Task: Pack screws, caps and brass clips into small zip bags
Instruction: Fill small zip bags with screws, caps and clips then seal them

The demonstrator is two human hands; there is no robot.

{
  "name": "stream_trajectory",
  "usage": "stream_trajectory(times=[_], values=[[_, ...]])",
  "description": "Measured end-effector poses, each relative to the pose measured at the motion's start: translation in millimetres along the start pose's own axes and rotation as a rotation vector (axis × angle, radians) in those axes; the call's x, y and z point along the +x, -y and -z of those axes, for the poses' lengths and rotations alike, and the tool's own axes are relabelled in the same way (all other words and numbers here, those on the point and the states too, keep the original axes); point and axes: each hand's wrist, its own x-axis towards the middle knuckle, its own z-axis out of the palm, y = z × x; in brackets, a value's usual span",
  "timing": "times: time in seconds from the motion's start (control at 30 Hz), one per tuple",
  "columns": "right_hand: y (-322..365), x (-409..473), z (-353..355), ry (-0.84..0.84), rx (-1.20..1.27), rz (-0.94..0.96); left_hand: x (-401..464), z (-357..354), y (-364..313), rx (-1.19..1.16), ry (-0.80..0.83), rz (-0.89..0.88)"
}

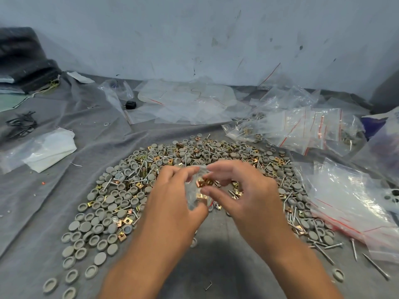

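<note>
Grey cloth [54, 201] covers the surface, with a big pile of caps [112, 201], screws [323, 247] and brass clips [125, 222] in its middle. Over the pile, left hand [172, 203] and right hand [248, 195] both pinch one small zip bag [192, 190] with clips inside.

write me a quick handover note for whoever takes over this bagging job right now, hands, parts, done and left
Left hand: grips a small zip bag from its left side, above the pile.
Right hand: pinches the bag's top edge; brass clips show at or inside the bag.
Loose grey caps, screws and more clips lie heaped on the grey cloth.
Done: filled bags lie far right.
Left: finish and seal this bag, then keep going; most of the pile is unpacked. Empty bags lie to the right.
</note>
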Motion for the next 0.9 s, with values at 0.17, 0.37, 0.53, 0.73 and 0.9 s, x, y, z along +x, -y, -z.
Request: stream_trajectory(times=[0.17, 0.37, 0.53, 0.73, 0.9], values=[[-12, 8, 9, -0.144, 0.108, -0.062, -1, 2, 3, 0.001, -0.003, 0.006], [-64, 7, 20, 0.282, -0.338, -0.423, -3, 6, 6, -0.007, -0.007, 0.013], [-71, 6, 5, 0.539, -0.505, -0.362, -2, 6, 6, 0.005, -0.01, 0.014], [-78, 7, 11, 0.42, -0.406, -0.416, -3, 8, 8, 0.003, -0.008, 0.014], [-86, 8, 24, 0.483, -0.53, -0.395, -3, 7, 7, 0.008, -0.006, 0.02]])
